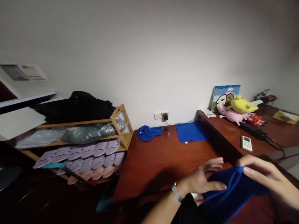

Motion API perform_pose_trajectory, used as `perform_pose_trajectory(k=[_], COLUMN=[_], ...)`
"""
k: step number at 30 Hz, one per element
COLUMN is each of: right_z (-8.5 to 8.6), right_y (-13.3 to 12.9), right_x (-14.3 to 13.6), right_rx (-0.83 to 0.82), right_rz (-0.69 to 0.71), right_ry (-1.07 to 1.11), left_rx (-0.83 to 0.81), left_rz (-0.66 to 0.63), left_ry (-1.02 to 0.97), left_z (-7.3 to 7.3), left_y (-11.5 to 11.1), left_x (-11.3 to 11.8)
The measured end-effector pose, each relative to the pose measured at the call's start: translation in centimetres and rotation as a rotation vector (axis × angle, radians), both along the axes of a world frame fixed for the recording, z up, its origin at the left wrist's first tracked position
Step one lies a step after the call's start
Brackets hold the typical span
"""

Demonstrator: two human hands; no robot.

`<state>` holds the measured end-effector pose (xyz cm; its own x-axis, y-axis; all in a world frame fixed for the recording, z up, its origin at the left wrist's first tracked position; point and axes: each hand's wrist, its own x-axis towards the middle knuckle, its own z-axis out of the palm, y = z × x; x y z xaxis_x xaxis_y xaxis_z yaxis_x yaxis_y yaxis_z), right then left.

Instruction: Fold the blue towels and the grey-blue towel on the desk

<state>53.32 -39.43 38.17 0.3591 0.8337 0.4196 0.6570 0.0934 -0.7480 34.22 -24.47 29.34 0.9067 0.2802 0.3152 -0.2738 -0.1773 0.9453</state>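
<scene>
Glossy reddish desk (pixel 168 152), soft draped blue cloth (pixel 235 193) pinched in right grip (pixel 266 174), left grip (pixel 198 180) loosely spread

- The one camera sat on the person's head and looked forward and down across the brown desk (pixel 163 158).
- It faced the pale wall (pixel 140 56), which filled the upper half of the frame.
- The left hand (pixel 202 180) and right hand (pixel 263 174) lay nearest the lens, at the lower right.
- Its wide view took in the wooden rack (pixel 126 138) at left and the raised counter (pixel 226 129) at right.
</scene>
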Motion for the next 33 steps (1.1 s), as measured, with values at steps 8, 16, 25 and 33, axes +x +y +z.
perform_pose_trajectory(k=[8,16,25,33], right_z=[3.3,1.0,-5.0,-13.9], right_y=[0.1,1.5,2.4,0.7], right_x=[-1.0,0.8,-5.9,-13.7], right_rx=[-0.056,0.058,0.397,0.212], right_rz=[0.251,0.149,-0.265,0.122], right_ry=[-0.128,-0.355,-0.359,0.148], left_rx=[0.145,-0.254,-0.443,-0.036], left_rz=[0.248,0.424,0.58,0.568], left_ry=[0.241,0.096,-0.121,0.026], left_z=[3.5,5.1,5.4,6.0], left_y=[-0.4,0.6,-2.6,-5.7], left_x=[-5.9,-10.4,-8.2,-8.7])
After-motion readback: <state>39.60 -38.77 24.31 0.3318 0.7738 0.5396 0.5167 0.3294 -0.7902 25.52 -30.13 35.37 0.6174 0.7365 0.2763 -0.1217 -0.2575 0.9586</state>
